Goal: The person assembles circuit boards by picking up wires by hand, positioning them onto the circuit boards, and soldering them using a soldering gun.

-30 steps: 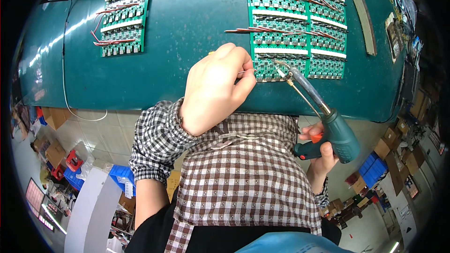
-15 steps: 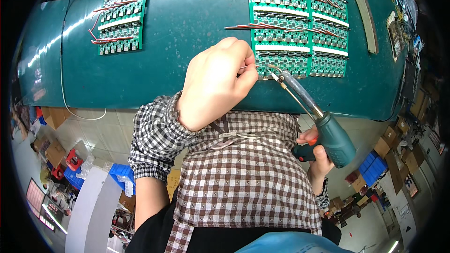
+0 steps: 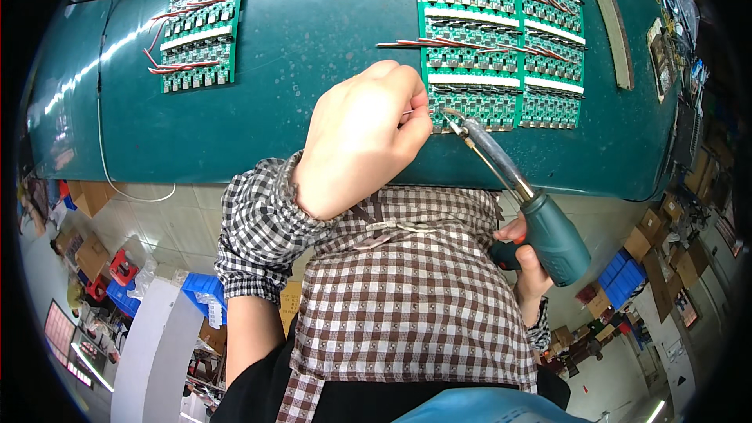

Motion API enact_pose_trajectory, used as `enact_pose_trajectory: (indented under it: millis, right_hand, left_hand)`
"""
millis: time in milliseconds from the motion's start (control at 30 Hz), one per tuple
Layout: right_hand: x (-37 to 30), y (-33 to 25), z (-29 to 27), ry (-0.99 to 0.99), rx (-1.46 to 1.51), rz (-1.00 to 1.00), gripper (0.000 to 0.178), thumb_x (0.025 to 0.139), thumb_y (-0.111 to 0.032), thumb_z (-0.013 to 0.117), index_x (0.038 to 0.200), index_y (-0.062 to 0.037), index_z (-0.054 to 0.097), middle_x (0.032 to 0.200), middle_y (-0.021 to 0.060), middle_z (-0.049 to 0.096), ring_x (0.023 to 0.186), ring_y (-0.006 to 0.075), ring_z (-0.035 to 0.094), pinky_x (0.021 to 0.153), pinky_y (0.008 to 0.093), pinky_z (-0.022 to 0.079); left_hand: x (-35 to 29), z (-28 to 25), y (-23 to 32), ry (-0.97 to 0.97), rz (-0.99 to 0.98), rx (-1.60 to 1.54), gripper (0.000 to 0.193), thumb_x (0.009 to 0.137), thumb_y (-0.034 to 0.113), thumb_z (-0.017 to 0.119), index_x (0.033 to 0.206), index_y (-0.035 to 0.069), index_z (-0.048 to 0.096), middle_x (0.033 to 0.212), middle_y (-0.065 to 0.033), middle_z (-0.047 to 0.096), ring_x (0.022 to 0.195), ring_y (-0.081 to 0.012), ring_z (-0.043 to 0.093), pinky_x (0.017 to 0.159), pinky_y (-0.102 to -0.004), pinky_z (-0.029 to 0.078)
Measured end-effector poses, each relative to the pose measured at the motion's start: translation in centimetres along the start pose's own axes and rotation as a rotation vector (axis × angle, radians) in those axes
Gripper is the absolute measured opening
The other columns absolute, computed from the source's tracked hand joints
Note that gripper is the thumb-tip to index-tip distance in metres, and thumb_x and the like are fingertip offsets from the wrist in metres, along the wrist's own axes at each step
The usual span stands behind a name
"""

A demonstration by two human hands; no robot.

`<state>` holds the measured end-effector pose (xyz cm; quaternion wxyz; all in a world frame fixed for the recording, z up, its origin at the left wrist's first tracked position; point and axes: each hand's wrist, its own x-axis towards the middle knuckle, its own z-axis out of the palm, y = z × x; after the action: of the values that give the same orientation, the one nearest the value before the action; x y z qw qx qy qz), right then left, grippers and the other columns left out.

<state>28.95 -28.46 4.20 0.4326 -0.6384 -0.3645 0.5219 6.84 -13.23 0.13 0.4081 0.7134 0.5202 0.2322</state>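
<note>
My left hand [image 3: 362, 137] is closed in a pinch at the lower left corner of the larger panel of green circuit boards [image 3: 474, 66]. A short thin wire [image 3: 408, 113] shows between its thumb and forefinger. My right hand [image 3: 534, 272] grips a dark green soldering gun [image 3: 558, 241] with a red trigger and a metal barrel. Its bent tip and the thin feed tube beside it reach the panel's lower left part, just right of my left fingertips. Whether the tip touches a board I cannot tell. Pairs of red and white wires [image 3: 450, 44] lie across the panel's upper rows.
A smaller circuit board panel [image 3: 200, 31] with red and white wires lies at the left of the green table [image 3: 313, 23]. A long narrow strip [image 3: 609, 19] rests to the right. Tools and cables clutter the far right edge. A cable [image 3: 102, 110] hangs over the left front edge.
The soldering gun's tip has moved slightly left, closer to my left fingertips, and its body has shifted a little left and downward. My left hand has stayed in place.
</note>
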Motion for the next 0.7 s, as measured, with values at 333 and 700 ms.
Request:
enact_pose_trajectory:
  millis: [333,700]
  right_hand:
    - [-0.22,0.1,0.1,0.02,-0.014,-0.026,0.047,0.081,-0.027,0.065,0.105,0.0112,0.051,0.082,0.0136,0.055,0.077,0.0235,0.058,0.07,0.0377,0.052]
    - [-0.2,0.04,0.35,0.036,-0.07,-0.024,0.045,0.082,-0.03,0.066,0.1,0.0099,0.055,0.084,0.0144,0.057,0.077,0.0232,0.059,0.072,0.0376,0.052]
  left_hand:
    - [-0.27,0.29,0.08,0.022,-0.003,0.005,0.003,0.074,0.004,0.059,0.075,0.003,0.056,0.072,-0.0076,0.055,0.058,-0.0176,0.054,0.054,-0.028,0.044]
    - [-0.22,0.34,0.02,0.038,0.027,0.017,0.003,0.074,0.003,0.059,0.076,0.003,0.056,0.072,-0.0081,0.056,0.06,-0.0182,0.055,0.054,-0.0285,0.044]
